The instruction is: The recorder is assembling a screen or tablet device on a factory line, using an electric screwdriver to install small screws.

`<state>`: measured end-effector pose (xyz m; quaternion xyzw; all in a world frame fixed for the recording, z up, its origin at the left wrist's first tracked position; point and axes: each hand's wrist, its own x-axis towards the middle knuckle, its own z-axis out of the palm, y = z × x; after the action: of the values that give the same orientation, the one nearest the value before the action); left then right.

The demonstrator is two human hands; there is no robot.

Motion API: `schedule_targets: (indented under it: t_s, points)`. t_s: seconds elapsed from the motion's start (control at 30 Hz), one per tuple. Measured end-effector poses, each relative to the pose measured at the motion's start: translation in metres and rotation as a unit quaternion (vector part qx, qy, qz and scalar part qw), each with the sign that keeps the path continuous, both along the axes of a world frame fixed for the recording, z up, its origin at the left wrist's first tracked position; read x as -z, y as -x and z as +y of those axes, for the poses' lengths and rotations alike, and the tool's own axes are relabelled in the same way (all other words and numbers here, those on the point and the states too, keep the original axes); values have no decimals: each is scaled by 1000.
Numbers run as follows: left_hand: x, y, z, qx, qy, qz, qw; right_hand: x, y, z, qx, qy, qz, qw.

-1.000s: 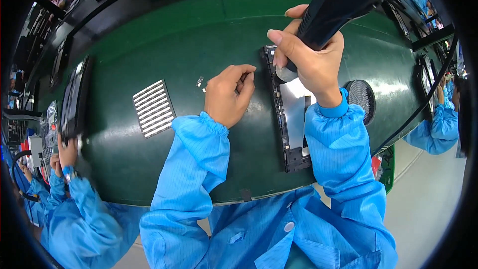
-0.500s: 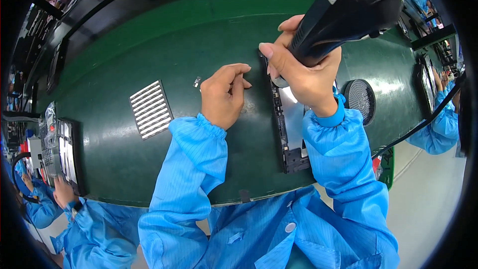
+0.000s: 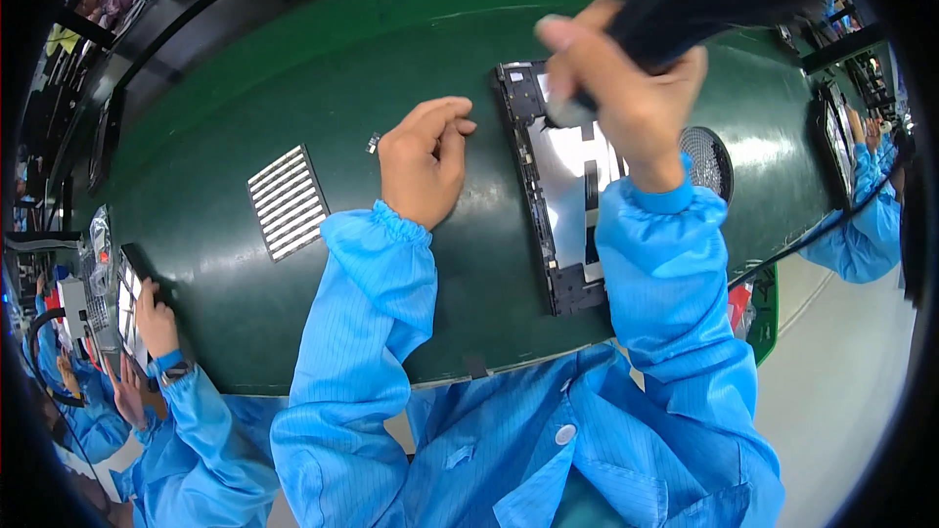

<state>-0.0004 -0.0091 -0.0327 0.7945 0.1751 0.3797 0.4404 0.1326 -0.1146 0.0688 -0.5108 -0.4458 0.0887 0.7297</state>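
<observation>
My right hand (image 3: pixel 636 88) is wrapped round a bulky black hand-held power tool (image 3: pixel 694 0), blurred by motion; its exact kind does not show. The tool's pale round tip hangs over an opened laptop-like device (image 3: pixel 559 186) with a silver inner panel and black frame. My forearm covers part of the device's right side. To its left, my left hand (image 3: pixel 421 158) is over the table, fingers loosely curled together, with nothing visible in them. Beside its knuckles lies a tiny metallic part (image 3: pixel 374 143). Farther left is a dark flat plate (image 3: pixel 289 203) with white strips.
A round black mesh dish (image 3: pixel 719 152) stands right of the device. A green basket (image 3: pixel 766 318) with red and clear items is below the table's right edge. A co-worker's hand (image 3: pixel 156 323) touches another device at the far left. The table (image 3: pixel 460 313) is green.
My right hand and the black tool have moved up and to the right, uncovering more of the device. The left hand has shifted slightly. A co-worker's hand has moved up onto their device.
</observation>
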Motion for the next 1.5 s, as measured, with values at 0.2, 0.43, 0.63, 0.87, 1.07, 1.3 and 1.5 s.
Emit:
schedule_targets:
  t_s: [0.2,0.43,0.63,0.87,1.07,1.3,1.5]
  points:
    - [-4,1,-10,-23,-114,-35,993,-3,-44,-51,155,-74,-54,984]
    - [-24,32,-129,294,-315,25,902,9,-68,-88,246,-73,14,966]
    - [-6,-14,-79,205,-369,65,904,14,-63,-100,253,-58,24,965]
    - [-24,-119,63,45,-409,166,896,29,-46,-88,111,-1,138,984]
    - [-13,-129,111,-88,-445,280,846,43,-42,-81,82,30,136,987]
    - [-14,-63,6,67,-340,51,937,39,-42,-87,68,58,123,988]
    - [-5,-20,-34,-3,-201,23,979,16,-32,-89,247,119,-99,957]
